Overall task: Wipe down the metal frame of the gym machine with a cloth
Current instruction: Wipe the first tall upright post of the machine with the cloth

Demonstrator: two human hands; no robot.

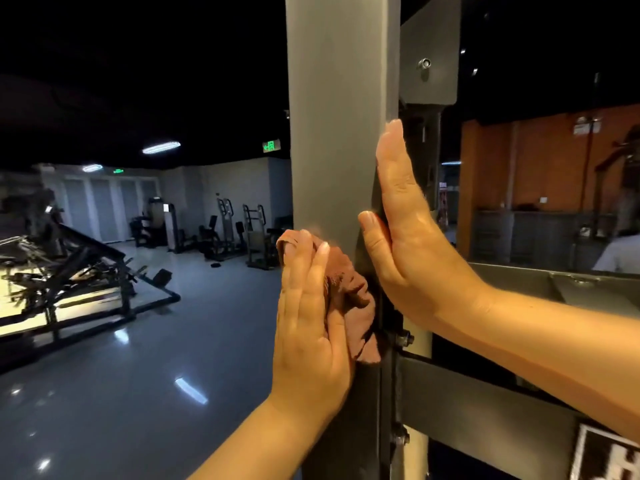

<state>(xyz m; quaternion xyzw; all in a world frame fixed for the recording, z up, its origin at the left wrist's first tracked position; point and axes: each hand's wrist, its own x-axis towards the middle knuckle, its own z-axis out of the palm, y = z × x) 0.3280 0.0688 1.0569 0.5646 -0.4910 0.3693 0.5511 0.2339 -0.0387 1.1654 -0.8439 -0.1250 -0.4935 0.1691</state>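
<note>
A grey metal upright post of the gym machine rises through the middle of the view. My left hand presses a reddish-brown cloth flat against the post's front face, fingers straight and pointing up. The cloth bunches out from under the palm toward the post's right edge. My right hand lies flat against the post's right side, fingers straight, thumb on the corner.
A bolted grey plate sits behind the post at upper right. A dark cross beam with bolts runs lower right. Other gym machines stand on the glossy floor to the left.
</note>
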